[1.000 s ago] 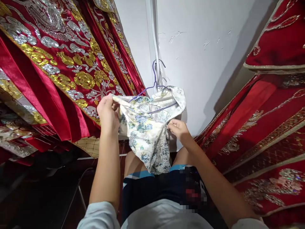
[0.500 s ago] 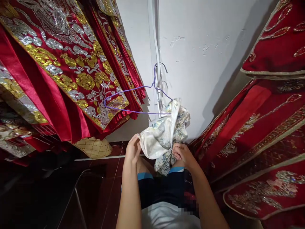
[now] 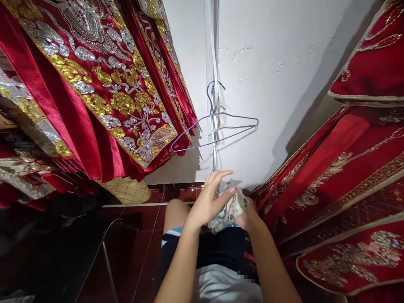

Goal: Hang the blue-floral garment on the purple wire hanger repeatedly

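Observation:
A pale silky garment with a floral print is bunched between my hands above my lap. My left hand reaches over it from the left, its fingers stretched out and its thumb against the cloth. On the other side my right hand grips the garment, its fingers largely hidden by the fabric. A purple wire hanger hangs bare in front of the wall, above and apart from both hands.
Red embroidered garments with gold and silver hang on the left. More beaded red clothing lines the right. A white strip runs down the wall. A dark chair-like thing with a metal frame stands lower left.
The garment has come off the hanger and is lower and more bunched. The hanger has swung level against the wall. My left hand has moved right, over the cloth.

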A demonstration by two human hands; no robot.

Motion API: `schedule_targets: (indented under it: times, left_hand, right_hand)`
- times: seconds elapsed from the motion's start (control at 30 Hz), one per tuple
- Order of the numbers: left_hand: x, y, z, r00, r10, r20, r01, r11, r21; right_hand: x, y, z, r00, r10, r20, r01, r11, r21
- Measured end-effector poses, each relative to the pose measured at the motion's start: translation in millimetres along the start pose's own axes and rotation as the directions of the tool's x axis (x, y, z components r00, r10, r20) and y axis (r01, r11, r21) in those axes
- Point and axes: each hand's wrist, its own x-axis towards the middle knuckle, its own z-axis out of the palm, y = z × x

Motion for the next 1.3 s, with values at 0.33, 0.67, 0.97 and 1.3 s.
schedule_targets:
  times: [0.33,0.67,0.97,1.3]
  left_hand:
    - [-15.7,-87.2,-36.9,0.856,-0.121,0.503,0.062,0.989,0.132]
    - [-11.6,-64.6,-153.8,0.951,-0.268,0.153,0.013,0.529,0.848]
    - [4.9,-38.3,-159.4,0.890,-0.449,-0.081,0.189,0.201,0.961]
    - [25.7,-25.2,-140.8,0.997,0.062,-0.055,-0.004,0.706,0.708]
  right_hand:
    - [11.0,-51.0,-34.0,0.995,0.097,0.004,-0.097,0.994,-0.046]
    - [88.1,-128.0,-33.4,0.834,-0.488,0.259,0.462,0.358,-0.812]
    - [161.6,-102.9,-24.3,0.828,-0.392,0.401,0.522,0.278,-0.807]
    - [105.5,-128.5,-58.5,0.849,-0.399,0.346,0.507,0.429,-0.748]
